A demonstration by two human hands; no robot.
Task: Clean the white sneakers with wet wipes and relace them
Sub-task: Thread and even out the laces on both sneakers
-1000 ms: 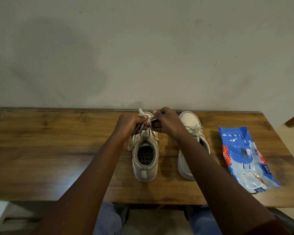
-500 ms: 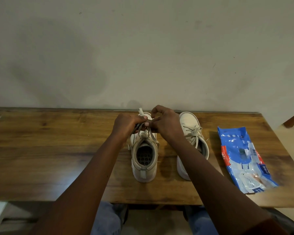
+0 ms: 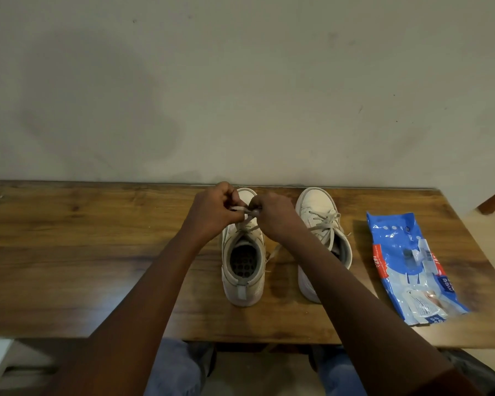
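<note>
Reaching forward over the sneaker (image 3: 243,270), pinched its lace (image 3: 242,209) in the curled left hand (image 3: 212,208) and curled right hand (image 3: 275,215), with fists close together above its toe.

The only print I can find from here is on the wipes pack (image 3: 406,238). A red band (image 3: 378,262) along its left edge carries white characters lying sideways, too blurred for me to read. A small barcode (image 3: 427,255) sits near the middle. Toward the near end I make out white letters (image 3: 444,282), perhaps "mee", and nothing surer.
</note>
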